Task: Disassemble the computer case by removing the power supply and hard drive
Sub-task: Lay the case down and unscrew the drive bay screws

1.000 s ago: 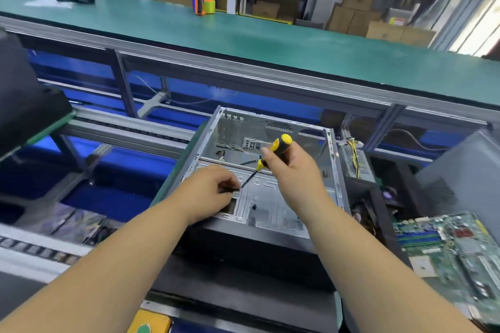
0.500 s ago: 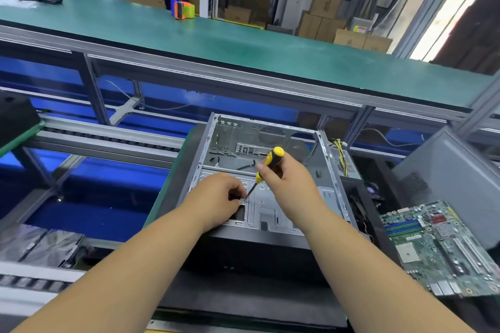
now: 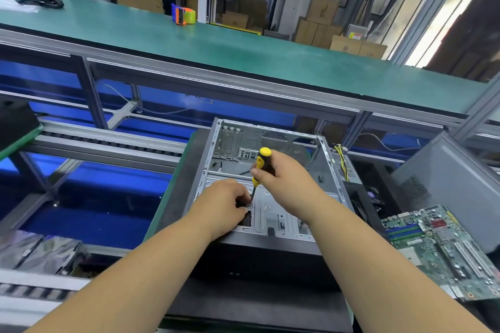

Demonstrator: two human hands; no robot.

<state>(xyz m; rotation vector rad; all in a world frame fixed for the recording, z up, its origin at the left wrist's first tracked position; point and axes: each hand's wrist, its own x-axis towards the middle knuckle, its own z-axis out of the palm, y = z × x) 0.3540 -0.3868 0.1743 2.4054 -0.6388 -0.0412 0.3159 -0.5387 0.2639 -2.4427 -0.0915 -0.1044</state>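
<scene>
An open grey computer case (image 3: 319, 159) lies on its side in front of me, its inside mostly bare metal. My right hand (image 3: 284, 184) grips a yellow-and-black screwdriver (image 3: 261, 162), held almost upright with the tip on a screw (image 3: 249, 207) in the drive bracket near the case's front. My left hand (image 3: 224, 205) rests on that bracket beside the tip, fingers curled and pinching at the screw. A power supply (image 3: 343, 167) with yellow wires lies just outside the case's right wall. No hard drive can be made out.
A green motherboard (image 3: 443, 246) lies at the right, with a grey case panel (image 3: 454, 186) behind it. A green workbench (image 3: 243, 46) spans the back with a tape dispenser (image 3: 184, 15). Silver antistatic bags (image 3: 40, 251) lie at the lower left, below conveyor rails (image 3: 108, 143).
The screwdriver has tilted more upright with its tip staying at the screw. My view has shifted slightly left and up; both hands stay at the same bracket.
</scene>
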